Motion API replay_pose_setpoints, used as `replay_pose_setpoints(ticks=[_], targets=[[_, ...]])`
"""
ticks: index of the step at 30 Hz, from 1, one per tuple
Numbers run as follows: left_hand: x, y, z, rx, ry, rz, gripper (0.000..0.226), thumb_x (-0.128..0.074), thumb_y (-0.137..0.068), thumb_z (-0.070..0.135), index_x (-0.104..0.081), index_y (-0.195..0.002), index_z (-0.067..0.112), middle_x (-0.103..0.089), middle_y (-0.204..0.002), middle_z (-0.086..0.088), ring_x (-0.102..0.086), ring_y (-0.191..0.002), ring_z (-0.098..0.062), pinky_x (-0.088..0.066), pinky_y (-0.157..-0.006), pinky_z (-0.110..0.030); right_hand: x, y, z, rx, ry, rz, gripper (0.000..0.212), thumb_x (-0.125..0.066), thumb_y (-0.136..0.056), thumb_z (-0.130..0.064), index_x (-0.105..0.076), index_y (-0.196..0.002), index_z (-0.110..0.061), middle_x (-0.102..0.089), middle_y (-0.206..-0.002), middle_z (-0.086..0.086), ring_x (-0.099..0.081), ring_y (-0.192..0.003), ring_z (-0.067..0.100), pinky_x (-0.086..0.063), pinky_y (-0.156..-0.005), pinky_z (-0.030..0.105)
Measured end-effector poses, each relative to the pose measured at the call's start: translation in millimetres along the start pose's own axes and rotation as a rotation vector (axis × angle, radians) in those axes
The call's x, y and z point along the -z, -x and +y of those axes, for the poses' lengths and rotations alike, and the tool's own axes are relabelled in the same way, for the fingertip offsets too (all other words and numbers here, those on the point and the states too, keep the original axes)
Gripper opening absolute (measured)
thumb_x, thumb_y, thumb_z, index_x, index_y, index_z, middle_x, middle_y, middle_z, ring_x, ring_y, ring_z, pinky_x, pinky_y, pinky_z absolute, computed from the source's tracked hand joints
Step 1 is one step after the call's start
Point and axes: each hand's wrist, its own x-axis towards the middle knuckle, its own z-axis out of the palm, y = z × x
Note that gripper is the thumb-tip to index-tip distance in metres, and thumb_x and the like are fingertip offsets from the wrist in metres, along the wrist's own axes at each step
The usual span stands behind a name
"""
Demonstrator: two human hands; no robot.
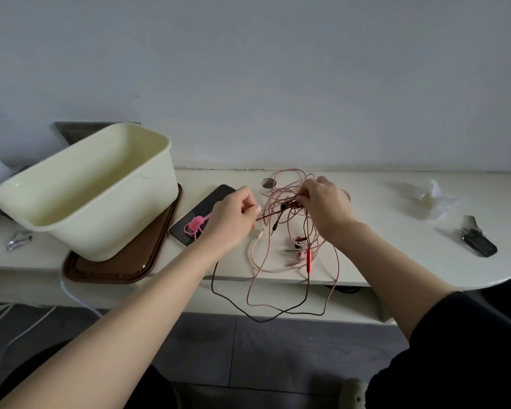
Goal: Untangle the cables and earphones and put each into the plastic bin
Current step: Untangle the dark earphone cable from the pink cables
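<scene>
- While left hand (233,215) pinches a dark cable (267,216), right hand (326,208) grips the tangle (278,196); loops hang over bench (381,231) front edge.
- Bin (101,202) on brown tray (115,268), bench left end.

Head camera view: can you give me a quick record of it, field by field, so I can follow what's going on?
Left hand: pinches a dark strand of the tangle
Right hand: grips the cable tangle above the table
Tangle: pink and dark cables, loops hanging over the table's front edge
Plastic bin: on a brown tray, no cable seen inside
Phone: beside the tray
</scene>
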Motion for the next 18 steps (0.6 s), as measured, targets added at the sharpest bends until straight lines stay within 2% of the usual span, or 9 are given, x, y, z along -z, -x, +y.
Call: replay_pose_setpoints(ticks=[3, 5, 7, 9, 13, 16, 18], targets=[[1.6, -1.3, -15.2, 0.019, -0.275, 0.010, 0.017, -0.049, -0.095, 0.012, -0.046, -0.079, 0.011, -0.062, -0.074, -0.009, -0.054, -0.066, -0.026, -0.035, -0.057, -0.027, -2.6, 0.6, 2.8, -0.026, 0.098, -0.015, 0.012, -0.051, -0.093, -0.015, -0.056, -0.101, -0.007, -0.054, -0.105, 0.014, -0.059, -0.085, 0.039, -0.051, -0.076, 0.046], [2.1, -1.0, -20.7, 0.038, -0.392, 0.010, 0.017, -0.048, -0.095, 0.012, -0.045, -0.079, 0.014, -0.057, -0.074, -0.005, -0.047, -0.061, -0.022, -0.031, -0.055, -0.027, -2.5, -0.1, 1.7, -0.038, 0.101, -0.038, 0.012, -0.050, -0.092, -0.013, -0.056, -0.101, -0.007, -0.055, -0.105, 0.014, -0.059, -0.084, 0.040, -0.051, -0.076, 0.046], [1.5, 1.6, -19.5, 0.032, -0.472, -0.031, 0.012, -0.045, -0.097, 0.014, -0.049, -0.085, 0.015, -0.059, -0.081, -0.003, -0.045, -0.061, -0.017, -0.029, -0.050, -0.026, -0.6, -0.9, 1.3, -0.045, 0.055, -0.063, 0.013, -0.051, -0.092, -0.015, -0.058, -0.099, -0.006, -0.057, -0.104, 0.014, -0.059, -0.087, 0.038, -0.050, -0.077, 0.042], [-1.2, 4.5, -16.3, -0.033, -0.511, -0.064, 0.011, -0.046, -0.097, 0.016, -0.056, -0.096, 0.013, -0.064, -0.094, -0.004, -0.050, -0.070, -0.017, -0.030, -0.050, -0.025, 3.3, -1.1, 3.5, -0.043, 0.008, -0.112, 0.017, -0.055, -0.093, -0.022, -0.062, -0.097, -0.008, -0.061, -0.101, 0.011, -0.058, -0.087, 0.032, -0.045, -0.073, 0.034], [-7.5, 9.1, -9.1, -0.127, -0.511, -0.092, 0.027, -0.051, -0.094, 0.027, -0.057, -0.117, 0.015, -0.060, -0.113, -0.004, -0.055, -0.100, -0.023, -0.038, -0.074, -0.028, 12.1, 4.3, -1.5, -0.012, -0.017, -0.151, 0.019, -0.057, -0.093, -0.028, -0.064, -0.095, -0.010, -0.064, -0.093, 0.008, -0.055, -0.080, 0.025, -0.035, -0.064, 0.028], [-21.1, 9.7, -4.0, -0.246, -0.719, -0.053, 0.032, -0.047, -0.094, 0.035, -0.059, -0.119, 0.019, -0.060, -0.119, 0.000, -0.047, -0.114, -0.023, -0.033, -0.091, -0.033, 10.2, 9.4, -11.5, 0.025, -0.028, -0.171, 0.017, -0.058, -0.091, -0.027, -0.066, -0.092, -0.012, -0.065, -0.093, 0.008, -0.059, -0.085, 0.028, -0.043, -0.067, 0.031], [-27.1, 9.5, -2.0, -0.279, -0.741, -0.006, 0.030, -0.046, -0.095, 0.035, -0.062, -0.114, 0.017, -0.063, -0.113, 0.000, -0.050, -0.111, -0.022, -0.033, -0.089, -0.033, 8.5, 12.4, -17.6, 0.050, -0.035, -0.192, 0.017, -0.059, -0.091, -0.028, -0.066, -0.091, -0.013, -0.067, -0.093, 0.008, -0.060, -0.086, 0.028, -0.048, -0.072, 0.035]])
